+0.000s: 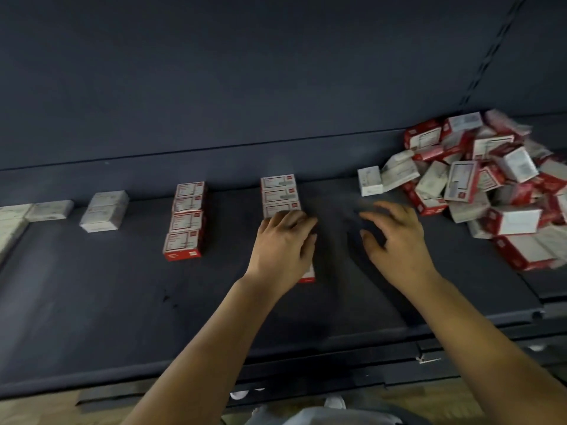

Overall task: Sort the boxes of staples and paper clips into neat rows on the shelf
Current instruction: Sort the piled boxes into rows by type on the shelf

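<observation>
Dim, soft, motion-blurred; bowed wide-angle edges

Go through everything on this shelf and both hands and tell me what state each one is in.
Left hand: fingers straight, resting on the front box of a red-and-white row.
Right hand: open, holds nothing, above the shelf.
Four-box red row: lined up front to back.
White boxes: stacked, at left.
Lone white box: upright.
Pile of boxes: jumbled, unsorted.

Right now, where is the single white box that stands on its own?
In the head view the lone white box stands right of centre on the dark shelf, beside the left edge of the jumbled pile of red-and-white boxes.
</observation>
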`<state>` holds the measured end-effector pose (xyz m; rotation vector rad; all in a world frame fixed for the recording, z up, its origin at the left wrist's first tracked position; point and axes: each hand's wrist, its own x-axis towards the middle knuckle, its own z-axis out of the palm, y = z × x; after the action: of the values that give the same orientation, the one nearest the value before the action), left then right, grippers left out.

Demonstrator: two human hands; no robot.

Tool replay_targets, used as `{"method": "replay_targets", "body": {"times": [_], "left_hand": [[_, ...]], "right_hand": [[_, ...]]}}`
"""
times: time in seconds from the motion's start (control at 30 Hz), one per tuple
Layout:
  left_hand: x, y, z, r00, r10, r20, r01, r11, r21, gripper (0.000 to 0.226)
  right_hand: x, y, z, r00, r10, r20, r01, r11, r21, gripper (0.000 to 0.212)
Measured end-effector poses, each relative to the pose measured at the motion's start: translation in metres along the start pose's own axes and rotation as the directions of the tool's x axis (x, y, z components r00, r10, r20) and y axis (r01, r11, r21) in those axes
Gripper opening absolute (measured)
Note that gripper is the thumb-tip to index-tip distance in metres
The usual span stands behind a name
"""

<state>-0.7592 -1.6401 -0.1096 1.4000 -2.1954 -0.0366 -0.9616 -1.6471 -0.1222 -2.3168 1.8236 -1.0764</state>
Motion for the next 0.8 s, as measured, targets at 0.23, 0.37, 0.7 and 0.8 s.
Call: {"method": "replay_targets", "body": {"times": [0.23,0.37,0.7,0.8], "left_hand": [[0.04,0.01,0.026,0.985,-0.118,0.122,0.116,0.993,0.028,0.032],[0.038,0.012,0.027,0.984,-0.154,0.096,0.152,0.988,0.023,0.033],[0.023,0.019,0.023,0.966,-0.256,0.028,0.258,0.963,-0.078,0.029],[0.018,0.021,0.024,0.965,-0.263,-0.006,0.261,0.961,-0.089,0.024]], "right_hand": [[0.049,0.048,-0.006,0.945,0.263,0.192,-0.274,0.961,0.033,0.046],[0.074,0.048,0.009,0.876,0.39,0.283,-0.401,0.916,-0.022,0.056],[0.077,0.05,0.026,0.859,0.471,0.201,-0.468,0.881,-0.063,0.069],[0.075,0.05,0.026,0.852,0.487,0.193,-0.49,0.871,-0.033,0.067]]}}
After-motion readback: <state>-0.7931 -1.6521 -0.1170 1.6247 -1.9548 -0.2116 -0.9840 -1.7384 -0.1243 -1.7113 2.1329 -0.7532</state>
